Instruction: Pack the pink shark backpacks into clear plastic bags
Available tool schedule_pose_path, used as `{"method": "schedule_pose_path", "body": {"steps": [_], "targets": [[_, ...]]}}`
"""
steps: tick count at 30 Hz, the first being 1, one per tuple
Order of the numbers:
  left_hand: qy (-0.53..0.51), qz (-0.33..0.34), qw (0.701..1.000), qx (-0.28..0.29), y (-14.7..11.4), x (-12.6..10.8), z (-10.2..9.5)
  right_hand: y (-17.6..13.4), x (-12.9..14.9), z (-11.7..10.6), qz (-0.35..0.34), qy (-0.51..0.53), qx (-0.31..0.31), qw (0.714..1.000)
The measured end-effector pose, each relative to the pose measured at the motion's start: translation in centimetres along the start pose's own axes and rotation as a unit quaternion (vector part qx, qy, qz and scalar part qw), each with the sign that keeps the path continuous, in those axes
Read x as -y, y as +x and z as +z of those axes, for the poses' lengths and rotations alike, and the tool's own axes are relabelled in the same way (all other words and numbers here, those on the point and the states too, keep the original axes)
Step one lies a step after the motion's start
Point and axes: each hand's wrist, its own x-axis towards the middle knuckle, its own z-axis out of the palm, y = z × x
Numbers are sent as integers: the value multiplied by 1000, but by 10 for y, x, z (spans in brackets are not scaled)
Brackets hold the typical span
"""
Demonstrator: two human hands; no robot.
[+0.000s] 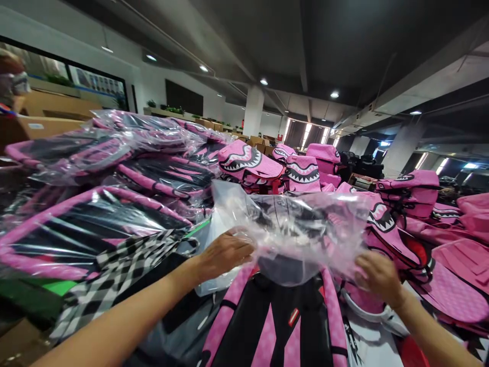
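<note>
A clear plastic bag (294, 229) is stretched between my two hands, its lower edge over the top of a backpack. My left hand (227, 253) grips the bag's left side with fingers closed. On the other side, my right hand (378, 275) pinches the right edge, slightly blurred. Below them lies the pink and black backpack (277, 316), strap side up, with a small red tag near its middle. The plastic hides the backpack's top end in part.
Plastic-wrapped backpacks (95, 224) are piled at the left, above a black-and-white checked cloth (126, 270). Unwrapped pink shark-mouth backpacks (301, 173) crowd the back and right. Cardboard boxes (49, 127) and a person (13, 81) are at far left.
</note>
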Motion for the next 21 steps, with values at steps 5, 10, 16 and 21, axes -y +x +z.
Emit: {"method": "schedule_pose_path", "body": {"steps": [5,10,16,21], "targets": [[139,-17,978,153,53,83,12,-43,-71,67,-210,-245,275,905],[156,-2,973,170,75,162,25,-53,-103,98,-229,-309,226,895],[118,1,987,105,54,167,32,-81,-97,111,-171,-326,156,916],[-3,-76,997,1,42,118,31,-109,-80,114,98,-123,69,985]]}}
